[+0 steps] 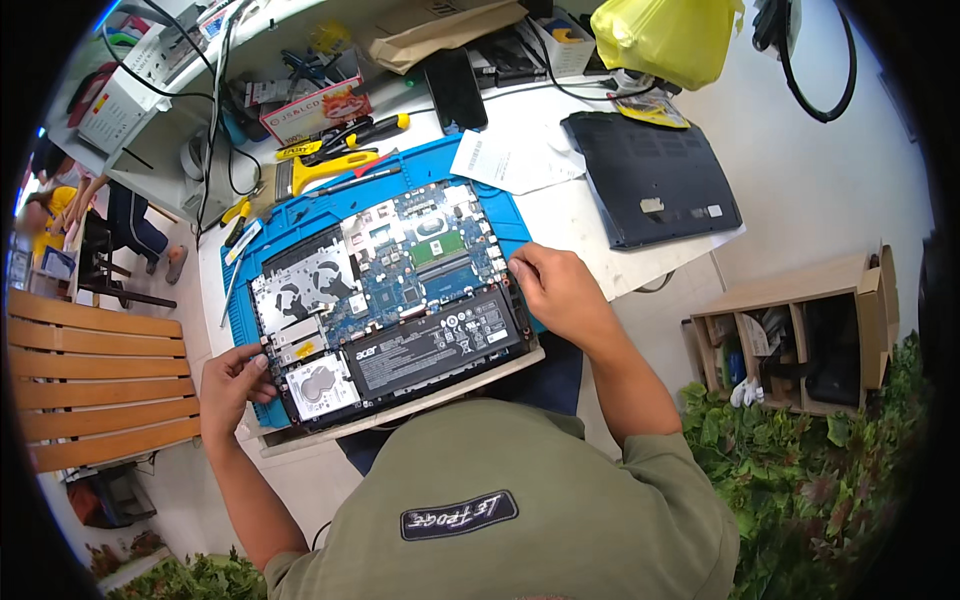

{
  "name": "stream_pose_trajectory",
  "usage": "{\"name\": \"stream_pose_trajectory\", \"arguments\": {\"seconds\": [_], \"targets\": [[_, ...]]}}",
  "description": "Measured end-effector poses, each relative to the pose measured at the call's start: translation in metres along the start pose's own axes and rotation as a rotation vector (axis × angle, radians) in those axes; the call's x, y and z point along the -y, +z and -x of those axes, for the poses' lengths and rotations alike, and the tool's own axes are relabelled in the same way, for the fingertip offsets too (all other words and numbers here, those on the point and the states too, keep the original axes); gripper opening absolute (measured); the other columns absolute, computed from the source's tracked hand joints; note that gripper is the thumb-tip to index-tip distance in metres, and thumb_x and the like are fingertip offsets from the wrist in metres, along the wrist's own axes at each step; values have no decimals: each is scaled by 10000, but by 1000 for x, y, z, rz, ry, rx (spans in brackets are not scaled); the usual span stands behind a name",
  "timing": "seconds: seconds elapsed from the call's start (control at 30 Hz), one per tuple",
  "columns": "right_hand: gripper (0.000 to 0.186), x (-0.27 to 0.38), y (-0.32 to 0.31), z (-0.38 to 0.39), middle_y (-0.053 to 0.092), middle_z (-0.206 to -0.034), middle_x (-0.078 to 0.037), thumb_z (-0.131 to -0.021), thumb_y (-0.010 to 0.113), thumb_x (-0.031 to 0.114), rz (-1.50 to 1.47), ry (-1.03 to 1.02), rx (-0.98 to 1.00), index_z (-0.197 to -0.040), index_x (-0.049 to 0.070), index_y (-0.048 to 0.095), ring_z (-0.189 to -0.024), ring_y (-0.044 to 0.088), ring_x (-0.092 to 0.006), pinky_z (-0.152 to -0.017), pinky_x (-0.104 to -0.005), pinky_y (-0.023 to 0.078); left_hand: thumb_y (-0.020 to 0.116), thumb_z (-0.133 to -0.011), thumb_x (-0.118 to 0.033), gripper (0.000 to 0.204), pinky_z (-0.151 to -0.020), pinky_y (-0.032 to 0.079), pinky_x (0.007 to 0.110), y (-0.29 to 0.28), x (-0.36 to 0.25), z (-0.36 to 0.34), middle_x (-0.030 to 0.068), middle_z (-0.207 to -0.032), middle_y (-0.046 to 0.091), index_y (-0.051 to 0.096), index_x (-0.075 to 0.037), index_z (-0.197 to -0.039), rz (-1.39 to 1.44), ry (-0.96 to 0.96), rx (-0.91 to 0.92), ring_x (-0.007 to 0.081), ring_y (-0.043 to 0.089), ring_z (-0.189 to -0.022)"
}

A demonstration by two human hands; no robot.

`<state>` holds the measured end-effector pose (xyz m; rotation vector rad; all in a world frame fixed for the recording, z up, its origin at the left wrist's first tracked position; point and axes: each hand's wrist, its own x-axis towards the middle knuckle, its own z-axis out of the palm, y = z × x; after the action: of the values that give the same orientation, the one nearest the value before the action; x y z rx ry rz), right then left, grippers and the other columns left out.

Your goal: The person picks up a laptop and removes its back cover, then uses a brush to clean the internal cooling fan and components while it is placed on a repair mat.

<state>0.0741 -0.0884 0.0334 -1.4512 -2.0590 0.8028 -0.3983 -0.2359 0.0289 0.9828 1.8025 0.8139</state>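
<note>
An opened laptop (300, 285) lies on a blue work mat (506, 222), its insides facing up. Its blue circuit board (385, 300) carries a green memory module (438, 248). Along the near side sit a black battery (435, 345) and, to its left, a silver hard drive (320, 388). My left hand (232, 388) grips the laptop's left edge near the drive, thumb on top. At the right edge, my right hand (552, 288) holds the side by the ports with curled fingers; its fingertips are partly hidden.
A black laptop bottom cover (655, 185) rests at the table's right. Beyond the mat lie white paper (515, 165), a phone (455, 90), a yellow-handled brush (335, 168) and pliers. A wooden shelf (790, 300) stands right, a slatted chair (105, 380) left. People appear far left.
</note>
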Motion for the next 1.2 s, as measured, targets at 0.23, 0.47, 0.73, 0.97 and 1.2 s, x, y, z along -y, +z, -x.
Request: {"name": "stream_pose_trajectory", "arguments": {"seconds": [0.23,0.47,0.73,0.97,1.2], "targets": [[238,0,-3,-22,769,-920,-225,-1030,675,149,-22,-8,60,-1145,-40,766,-788,720,-325,-754,-412,556,788,-983,-115,421,-542,588,253,4,11,-3,108,-880,743,685,121,-1316,68,70,-33,149,709,-610],[290,-14,-7,-93,767,-1106,-272,-1041,594,133,116,-104,122,-1231,-9,760,-1043,732,-440,-951,-489,555,776,-982,-76,362,-513,545,222,9,21,-9,101,-905,755,696,101,-1288,176,82,-54,101,676,-589],[416,-9,-6,-107,764,-1134,-239,-1058,594,120,125,-164,-39,-1453,0,645,-1040,722,-395,-958,-444,557,783,-993,-95,368,-515,519,205,13,31,-11,83,-894,744,694,88,-1299,210,128,-80,82,650,-585],[290,-5,-5,-57,762,-869,-93,-1035,714,139,-341,178,209,-1258,-40,760,-662,677,-103,-537,-290,559,795,-994,-131,435,-554,531,213,14,27,-4,50,-896,721,688,86,-1356,101,99,-135,75,648,-642],[296,-17,-1,-34,747,-876,-65,-984,783,63,-482,249,156,-1247,-70,748,-695,672,-86,-568,-237,575,788,-1004,-144,387,-574,517,222,21,28,-2,35,-856,736,742,48,-1337,48,93,-189,66,627,-650]]}}
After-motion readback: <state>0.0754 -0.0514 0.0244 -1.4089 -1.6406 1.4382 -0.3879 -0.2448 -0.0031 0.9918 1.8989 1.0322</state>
